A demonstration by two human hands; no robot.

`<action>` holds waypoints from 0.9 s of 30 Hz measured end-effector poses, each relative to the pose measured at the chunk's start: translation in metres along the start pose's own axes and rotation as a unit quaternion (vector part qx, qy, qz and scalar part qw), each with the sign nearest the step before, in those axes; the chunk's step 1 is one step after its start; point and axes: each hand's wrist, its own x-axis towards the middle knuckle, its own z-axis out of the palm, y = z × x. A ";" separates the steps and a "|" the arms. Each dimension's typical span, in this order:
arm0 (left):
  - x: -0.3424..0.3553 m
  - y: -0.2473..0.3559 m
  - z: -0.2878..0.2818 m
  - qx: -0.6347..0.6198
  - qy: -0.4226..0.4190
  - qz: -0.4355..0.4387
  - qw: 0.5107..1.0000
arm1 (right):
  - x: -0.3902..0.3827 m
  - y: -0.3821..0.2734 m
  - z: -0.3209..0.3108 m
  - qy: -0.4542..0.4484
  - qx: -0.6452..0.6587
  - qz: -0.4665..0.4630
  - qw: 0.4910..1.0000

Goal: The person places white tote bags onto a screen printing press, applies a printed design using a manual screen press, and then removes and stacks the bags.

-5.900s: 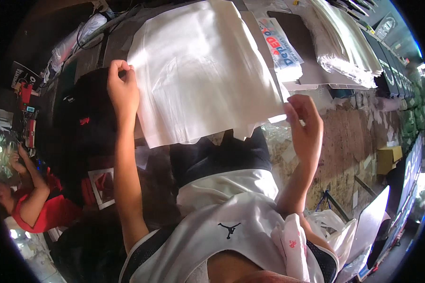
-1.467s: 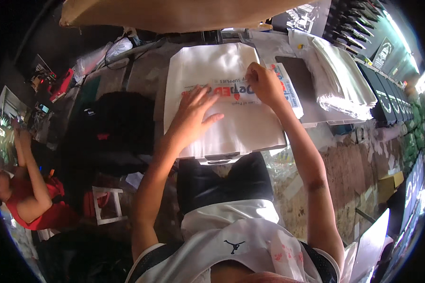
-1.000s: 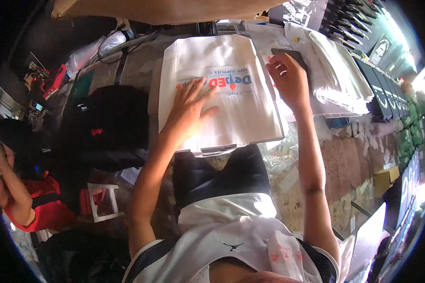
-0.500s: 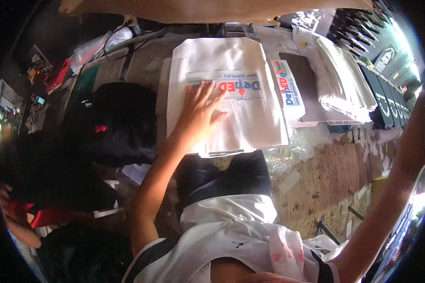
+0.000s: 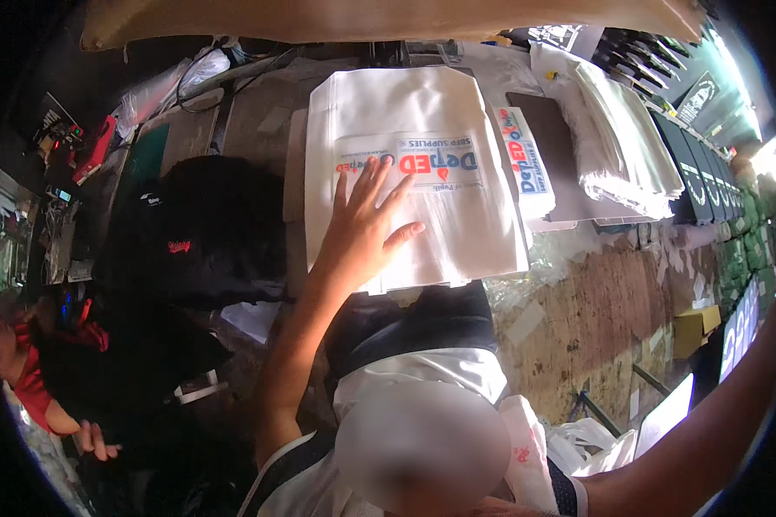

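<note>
My left hand (image 5: 369,226) lies open, fingers spread, on a white fabric piece (image 5: 397,103) with clipped top corners, across a printed transfer (image 5: 435,177) in red and blue. The white piece rests on a board at the middle of the bench. Just right of it is a pile of smaller printed transfers (image 5: 526,172). My right arm (image 5: 681,431) stretches out to the dark right rim, where its hand cannot be seen.
A brown padded panel (image 5: 397,19) overhangs the top. A tall stack of white sheets (image 5: 621,129) lies right, black garments (image 5: 190,224) left. At lower left a co-worker in red (image 5: 39,370) has a hand by dark cloth. A yellow box (image 5: 694,332) stands at right.
The white piece went from being held up to lying flat under the transfer. My right hand left the transfers and swung out to the right rim. The co-worker's dark cloth moved.
</note>
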 end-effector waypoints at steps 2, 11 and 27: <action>-0.001 0.004 -0.010 -0.019 0.009 -0.016 1.000 | 0.021 0.009 0.013 -0.016 -0.016 0.001 1.000; -0.076 0.035 -0.059 -0.116 0.060 -0.068 0.989 | 0.052 -0.011 0.071 -0.020 -0.025 -0.062 0.998; -0.025 0.055 -0.204 -0.252 0.194 0.127 0.939 | -0.004 -0.227 0.219 -0.003 0.176 -0.399 0.900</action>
